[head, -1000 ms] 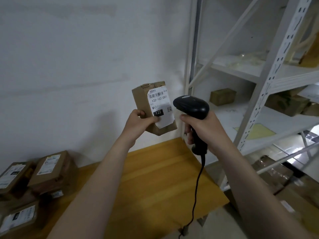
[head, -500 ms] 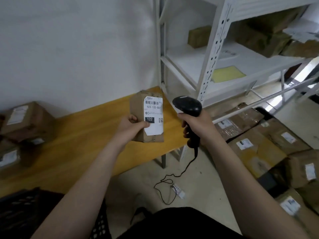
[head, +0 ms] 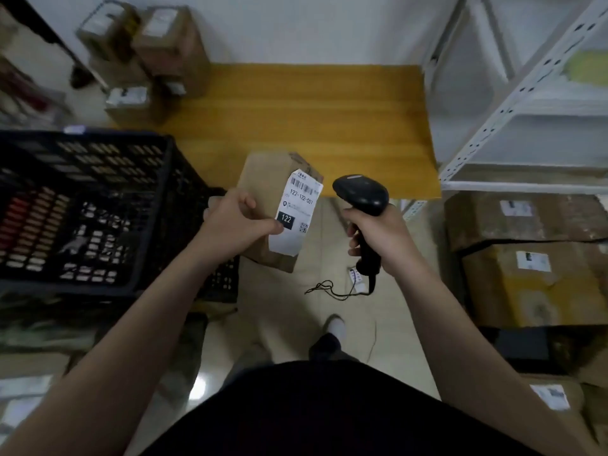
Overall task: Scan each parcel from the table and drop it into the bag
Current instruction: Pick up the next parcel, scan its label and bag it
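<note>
My left hand (head: 237, 222) grips a small brown cardboard parcel (head: 266, 179) with a white label reading 122-122-007, held tilted above the floor in front of the wooden table (head: 306, 120). Right of it, my right hand (head: 381, 235) is closed around the handle of a black barcode scanner (head: 360, 194), whose head points at the label from close by. The scanner's cable trails down to the floor. Several more labelled parcels (head: 148, 57) are stacked at the table's far left corner. No bag is clearly visible.
A black plastic crate (head: 92, 205) stands at the left, against the table's front. White metal shelving (head: 526, 120) rises at the right, with large brown cartons (head: 533, 258) piled on the floor below it. My legs and one foot (head: 335, 327) stand on the beige floor.
The view has tipped steeply downward, bringing in the crate, the floor and my body. Both hands keep their grip on the parcel and scanner, now lower and nearer the table's front edge.
</note>
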